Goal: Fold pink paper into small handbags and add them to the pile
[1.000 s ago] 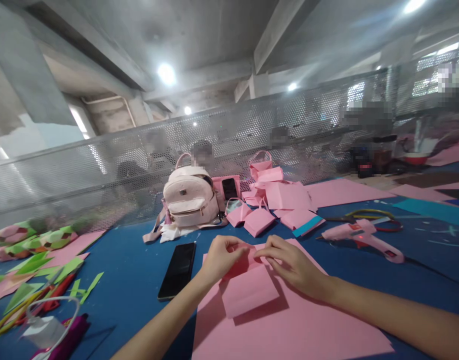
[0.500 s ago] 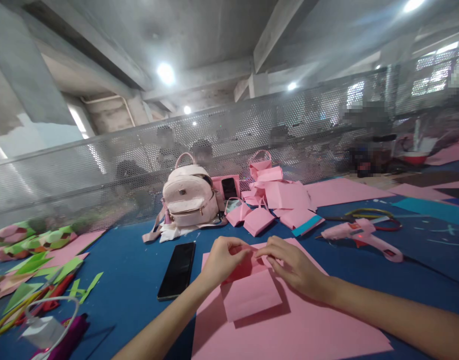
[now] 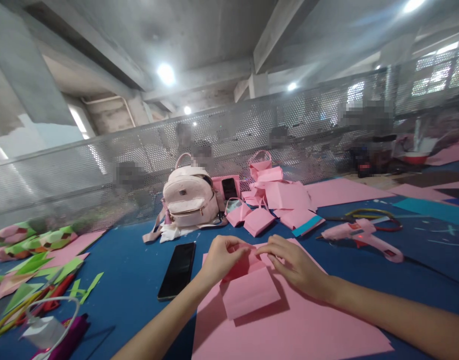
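A: What are the hands on?
B: Both are on a folded pink paper lying on a large pink sheet at the near middle of the blue table

A: How are they holding it?
B: The left hand has its fingers curled and pinches the far edge of the fold between thumb and fingertips. The right hand comes in from the right, palm down, and pinches the same far edge just beside the left, so the fingertips of the two nearly meet. The near part of the fold lies flat on the sheet

A: What's around them?
B: Just left of the left hand lies a black phone, screen up and dark. Farther off behind it stands a pale pink backpack, with a second phone propped at its right. Right of that is a heap of pink paper pieces

A: And on the right side?
B: A pink glue gun lies on its side, well apart from the right hand, with yellow-handled scissors just beyond it

A: The left side?
B: Green paper scraps at the near left, and a white charger nearer the corner. A metal mesh screen runs along the far edge of the table, with people behind it
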Motion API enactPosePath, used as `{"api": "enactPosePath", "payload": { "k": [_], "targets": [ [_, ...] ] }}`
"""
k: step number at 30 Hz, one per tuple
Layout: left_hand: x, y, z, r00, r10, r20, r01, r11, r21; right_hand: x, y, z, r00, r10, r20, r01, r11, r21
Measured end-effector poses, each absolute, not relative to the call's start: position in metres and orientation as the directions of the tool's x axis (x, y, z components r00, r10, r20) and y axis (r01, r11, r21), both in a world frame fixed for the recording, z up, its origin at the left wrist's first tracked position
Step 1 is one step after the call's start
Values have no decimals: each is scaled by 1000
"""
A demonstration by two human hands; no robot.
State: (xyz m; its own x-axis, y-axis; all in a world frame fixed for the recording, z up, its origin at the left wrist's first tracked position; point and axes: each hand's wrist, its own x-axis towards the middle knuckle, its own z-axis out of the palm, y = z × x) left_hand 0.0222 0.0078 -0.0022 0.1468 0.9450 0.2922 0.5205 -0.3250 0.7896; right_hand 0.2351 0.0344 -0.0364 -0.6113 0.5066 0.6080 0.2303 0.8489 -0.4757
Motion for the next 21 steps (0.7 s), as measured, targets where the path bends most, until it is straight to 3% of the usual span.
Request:
{"api": "enactPosePath", "payload": {
  "k": [21],
  "targets": [
    [18, 12, -5, 152, 944, 292, 520, -328, 789, 234, 34, -35, -607, 532, 591, 263, 836, -482]
  ]
}}
